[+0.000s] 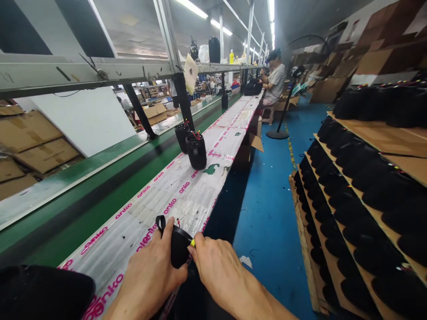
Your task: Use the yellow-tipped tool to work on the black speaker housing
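My left hand (150,269) grips a black, fabric-covered speaker body (179,250) at the near edge of the bench, its thumb and fingers around the side. A black strap loop (160,222) stands up beside the index finger, and thin red wires (178,223) poke out by the rim. Against the rim on the right, my right hand (222,266) is closed with a small yellow piece (192,242) showing at its fingertips. The rest of that item is hidden in the hand, so its kind is unclear.
Two black speaker bodies with wires, the nearer one (196,152) in front, stand farther along the covered bench (187,195). Another black object (43,291) lies lower left. A green conveyor (100,195) runs alongside. Stacked black bodies (360,195), a fan (278,133) and a seated person (275,80) are to the right.
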`<state>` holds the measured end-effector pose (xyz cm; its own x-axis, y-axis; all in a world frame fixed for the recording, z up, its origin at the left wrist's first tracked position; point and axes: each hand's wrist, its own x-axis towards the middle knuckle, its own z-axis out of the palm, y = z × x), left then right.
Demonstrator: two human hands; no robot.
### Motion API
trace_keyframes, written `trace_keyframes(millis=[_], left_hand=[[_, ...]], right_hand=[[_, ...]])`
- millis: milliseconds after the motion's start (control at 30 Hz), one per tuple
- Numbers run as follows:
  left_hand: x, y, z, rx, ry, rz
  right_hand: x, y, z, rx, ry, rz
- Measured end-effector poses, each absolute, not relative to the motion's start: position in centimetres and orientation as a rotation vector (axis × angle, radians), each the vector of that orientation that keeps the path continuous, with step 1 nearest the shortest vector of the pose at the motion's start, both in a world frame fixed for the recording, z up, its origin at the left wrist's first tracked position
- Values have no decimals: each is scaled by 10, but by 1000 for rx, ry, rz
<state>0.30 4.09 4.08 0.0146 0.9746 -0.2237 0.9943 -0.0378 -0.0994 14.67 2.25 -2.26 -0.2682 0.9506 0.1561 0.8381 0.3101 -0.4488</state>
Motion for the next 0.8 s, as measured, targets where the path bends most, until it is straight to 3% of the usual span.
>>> trace_keyframes(millis=[200,400,800], left_hand=[[4,41,44,2157,2123,-385],[-1,46,49,2096,2062,-356],[3,41,40,2156,2121,-302]], right_hand=[[146,21,-54,-1399,-1931,632],[146,22,-54,-1418,-1813,616],[151,23,-27,-1524,-2107,447]])
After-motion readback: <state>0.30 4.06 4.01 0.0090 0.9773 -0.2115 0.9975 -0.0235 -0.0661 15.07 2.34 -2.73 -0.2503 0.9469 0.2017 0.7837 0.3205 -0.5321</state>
